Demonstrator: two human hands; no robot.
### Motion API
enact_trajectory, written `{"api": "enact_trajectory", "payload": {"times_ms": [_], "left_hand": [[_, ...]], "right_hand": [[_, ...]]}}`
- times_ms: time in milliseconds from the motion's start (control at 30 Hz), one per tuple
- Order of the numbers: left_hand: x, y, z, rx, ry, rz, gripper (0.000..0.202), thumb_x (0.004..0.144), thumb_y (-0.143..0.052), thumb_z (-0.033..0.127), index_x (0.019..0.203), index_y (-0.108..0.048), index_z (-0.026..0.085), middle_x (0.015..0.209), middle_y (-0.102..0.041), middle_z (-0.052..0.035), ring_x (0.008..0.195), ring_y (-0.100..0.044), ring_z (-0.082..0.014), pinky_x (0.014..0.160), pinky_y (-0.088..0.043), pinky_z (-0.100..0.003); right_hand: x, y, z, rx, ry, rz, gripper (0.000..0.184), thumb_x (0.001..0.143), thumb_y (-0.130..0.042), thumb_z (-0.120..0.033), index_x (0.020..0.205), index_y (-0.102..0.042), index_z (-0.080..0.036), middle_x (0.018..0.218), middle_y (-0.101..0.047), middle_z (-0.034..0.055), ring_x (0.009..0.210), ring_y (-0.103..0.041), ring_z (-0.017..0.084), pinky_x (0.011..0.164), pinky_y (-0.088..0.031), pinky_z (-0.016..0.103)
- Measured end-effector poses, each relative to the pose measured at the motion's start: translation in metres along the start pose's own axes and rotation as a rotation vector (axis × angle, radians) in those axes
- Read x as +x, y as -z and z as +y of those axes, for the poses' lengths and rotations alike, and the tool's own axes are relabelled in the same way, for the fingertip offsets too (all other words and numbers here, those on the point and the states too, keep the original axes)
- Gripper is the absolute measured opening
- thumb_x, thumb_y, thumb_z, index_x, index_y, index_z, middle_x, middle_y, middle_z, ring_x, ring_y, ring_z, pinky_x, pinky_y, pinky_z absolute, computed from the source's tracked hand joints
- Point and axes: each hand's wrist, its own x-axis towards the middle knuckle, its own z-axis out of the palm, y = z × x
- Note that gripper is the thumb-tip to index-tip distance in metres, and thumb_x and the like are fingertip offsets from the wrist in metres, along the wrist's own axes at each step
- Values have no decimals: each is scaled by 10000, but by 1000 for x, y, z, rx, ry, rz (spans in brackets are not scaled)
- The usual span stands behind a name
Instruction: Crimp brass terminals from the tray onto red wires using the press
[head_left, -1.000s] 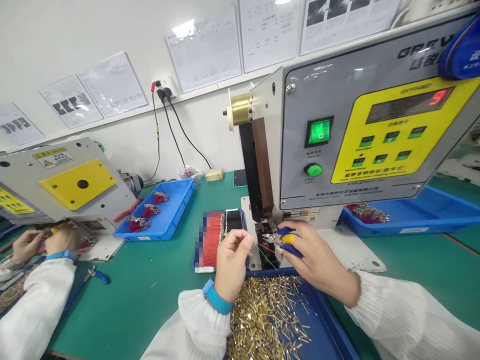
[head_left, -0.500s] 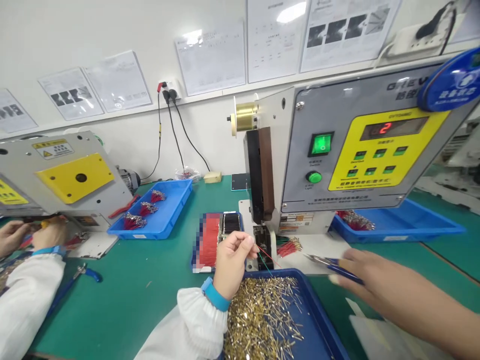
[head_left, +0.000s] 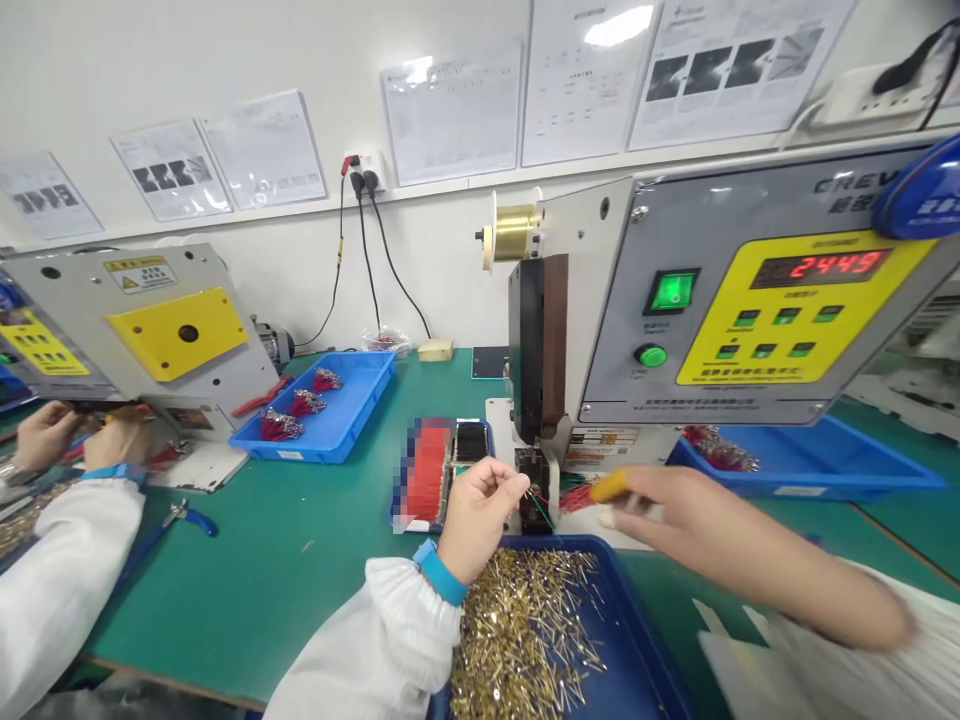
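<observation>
Left hand [head_left: 480, 520] pinches thin wires [head_left: 541, 507] at the crimper [head_left: 750, 340], right hand [head_left: 697, 525] gripping a yellow handle [head_left: 609, 486] off to the side.

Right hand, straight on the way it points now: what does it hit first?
Probably the bundle of red and green wires beside the terminal crimping machine's head, since the right hand points left towards it. Depth is unclear, so it might pass in front.
</observation>
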Motion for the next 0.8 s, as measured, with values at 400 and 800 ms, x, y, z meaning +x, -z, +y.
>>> {"api": "enact_trajectory", "payload": {"times_ms": [400, 800], "left_hand": [[1, 8, 16, 512, -153, -310, 162, 872, -596, 308, 809, -679, 184, 719, -648, 1, 677, -565, -117, 641, -418, -225], [5, 18, 2, 1251, -259, -750, 261, 785, -533, 124, 882, -731, 264, 811, -689, 6, 754, -636, -160, 655, -453, -248]], "right_hand": [[59, -20, 8, 849, -29, -521, 295, 709, -723, -266, 970, -618, -177, 801, -648, 10, 648, -578, 117, 583, -448, 228], [58, -26, 40, 1035, -69, -536, 302, 724, -746, -293, 947, -612, -140, 814, -694, 47, 643, -617, 109, 550, -447, 205]]}}
